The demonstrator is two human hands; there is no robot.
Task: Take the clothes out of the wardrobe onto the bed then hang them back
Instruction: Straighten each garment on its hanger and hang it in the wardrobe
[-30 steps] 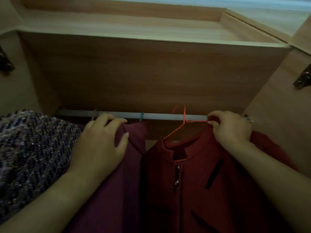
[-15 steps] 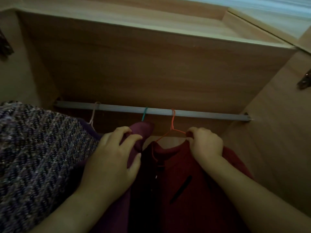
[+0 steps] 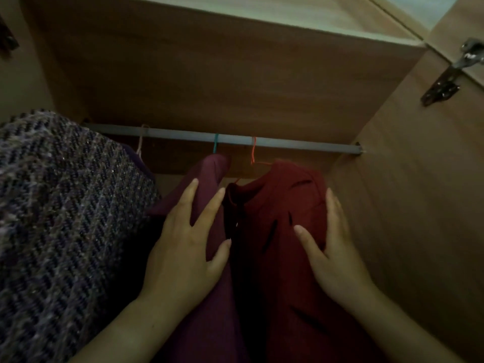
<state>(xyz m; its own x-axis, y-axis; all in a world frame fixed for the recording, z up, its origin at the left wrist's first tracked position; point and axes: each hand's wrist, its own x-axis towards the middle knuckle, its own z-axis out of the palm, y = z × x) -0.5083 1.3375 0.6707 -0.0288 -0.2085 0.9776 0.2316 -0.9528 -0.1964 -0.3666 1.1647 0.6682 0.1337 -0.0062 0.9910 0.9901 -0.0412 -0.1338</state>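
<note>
- Red coat [image 3: 275,205] hangs on orange hanger [image 3: 253,150] from rail [image 3: 288,145], by wardrobe [image 3: 413,210] right wall.
- Right hand [image 3: 332,252] flat on it, grip wide, holding nothing.
- Left hand [image 3: 188,247] flat on maroon garment [image 3: 207,176], teal hanger [image 3: 215,146]; grip wide.
- Tweed coat [image 3: 65,205] far left; hinge [image 3: 445,82] upper right.

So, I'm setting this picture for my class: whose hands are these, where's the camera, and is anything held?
There is no machine here. A person wears a camera on the head, looking down into a wardrobe. On the rail hang a maroon garment on a teal hanger and a red jacket on an orange hanger. A tweed garment fills the left. The left hand rests on the maroon garment, the right hand on the red jacket. The fingers are straight, and nothing is gripped.
</note>
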